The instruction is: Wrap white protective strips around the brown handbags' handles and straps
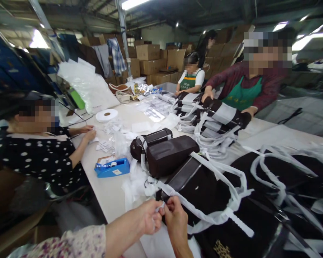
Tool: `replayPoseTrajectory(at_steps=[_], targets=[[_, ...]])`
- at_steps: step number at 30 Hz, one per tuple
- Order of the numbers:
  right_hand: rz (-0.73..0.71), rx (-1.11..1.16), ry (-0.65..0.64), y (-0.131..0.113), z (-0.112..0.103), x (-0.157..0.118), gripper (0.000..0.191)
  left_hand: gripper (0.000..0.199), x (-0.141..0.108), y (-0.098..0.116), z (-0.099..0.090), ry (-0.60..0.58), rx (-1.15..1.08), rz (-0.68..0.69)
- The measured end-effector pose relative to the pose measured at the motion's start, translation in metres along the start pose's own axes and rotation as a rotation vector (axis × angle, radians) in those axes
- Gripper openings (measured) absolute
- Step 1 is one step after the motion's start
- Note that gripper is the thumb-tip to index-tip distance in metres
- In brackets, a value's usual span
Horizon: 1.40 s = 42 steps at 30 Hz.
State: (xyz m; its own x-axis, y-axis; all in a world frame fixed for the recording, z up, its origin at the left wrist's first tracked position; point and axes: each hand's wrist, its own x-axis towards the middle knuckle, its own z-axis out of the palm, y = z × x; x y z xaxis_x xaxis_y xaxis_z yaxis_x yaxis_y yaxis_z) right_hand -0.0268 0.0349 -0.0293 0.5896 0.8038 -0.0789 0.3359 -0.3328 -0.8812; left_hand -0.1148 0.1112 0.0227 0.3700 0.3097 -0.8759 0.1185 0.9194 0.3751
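My left hand point(150, 216) is closed, its fingertips pinching a small piece of white wrapping point(160, 206). Close beside it, my right hand point(175, 218) is also closed, its fingertips pressed together at the same spot; what they grip is too small to make out. Both hands are at the near end of a dark brown bag point(195, 181), whose handle point(218, 166) is wrapped in white paper and loops to the right. Just behind lies another dark bag point(172, 152). Loose white wrapping point(136, 184) lies left of the bags.
A blue tape dispenser point(113, 168) and a white roll point(106, 115) are on the table point(97, 182). Stacked wrapped bags point(220, 114) are at the back, held by a person in a green apron. More black bags point(247, 222) lie at right. Another person sits at left.
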Motion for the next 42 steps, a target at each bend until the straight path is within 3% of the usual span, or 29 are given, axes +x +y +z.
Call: replayPoseTrajectory(at_steps=[3, 5, 9, 13, 16, 19, 23, 29, 33, 36, 38, 42], targets=[[-0.001, -0.099, 0.026, 0.000, 0.000, 0.001, 0.024, 0.036, -0.012, 0.004, 0.008, 0.023, -0.029, -0.132], [0.004, -0.231, 0.006, 0.001, 0.001, 0.002, 0.024, 0.034, -0.015, 0.003, 0.013, 0.101, -0.067, -0.095], [-0.062, -0.447, -0.129, 0.002, -0.009, 0.008, 0.016, 0.023, -0.001, -0.015, 0.015, 0.280, -0.054, 0.223], [-0.244, -0.498, -0.353, -0.022, -0.039, 0.024, 0.014, 0.023, 0.022, -0.039, 0.010, 0.288, -0.021, 0.555], [-0.365, -0.344, -0.523, -0.055, -0.054, 0.043, 0.020, 0.033, 0.027, -0.050, 0.010, 0.228, -0.058, 0.655], [-0.447, -0.226, -0.738, -0.077, -0.052, 0.063, 0.020, 0.038, 0.021, -0.050, 0.012, 0.205, -0.097, 0.667], [-0.411, -0.231, -0.855, -0.076, -0.044, 0.080, 0.021, 0.038, 0.015, -0.045, 0.010, 0.241, -0.096, 0.739], [-0.213, -0.204, -1.005, -0.070, -0.042, 0.096, 0.032, 0.034, 0.024, -0.047, 0.004, 0.280, -0.068, 0.807], [-0.168, -0.301, -1.122, -0.081, -0.036, 0.105, 0.063, 0.031, 0.027, -0.046, 0.002, 0.297, -0.062, 0.827], [-0.267, -0.440, -1.143, -0.092, -0.029, 0.109, 0.076, 0.027, 0.024, -0.044, 0.000, 0.306, -0.034, 0.850], [-0.404, -0.546, -1.173, -0.100, -0.023, 0.112, 0.070, 0.025, 0.022, -0.044, 0.000, 0.300, -0.021, 0.864], [-0.652, -0.724, -1.242, -0.116, -0.014, 0.118, 0.028, 0.028, 0.022, -0.043, 0.000, 0.279, -0.052, 0.863]])
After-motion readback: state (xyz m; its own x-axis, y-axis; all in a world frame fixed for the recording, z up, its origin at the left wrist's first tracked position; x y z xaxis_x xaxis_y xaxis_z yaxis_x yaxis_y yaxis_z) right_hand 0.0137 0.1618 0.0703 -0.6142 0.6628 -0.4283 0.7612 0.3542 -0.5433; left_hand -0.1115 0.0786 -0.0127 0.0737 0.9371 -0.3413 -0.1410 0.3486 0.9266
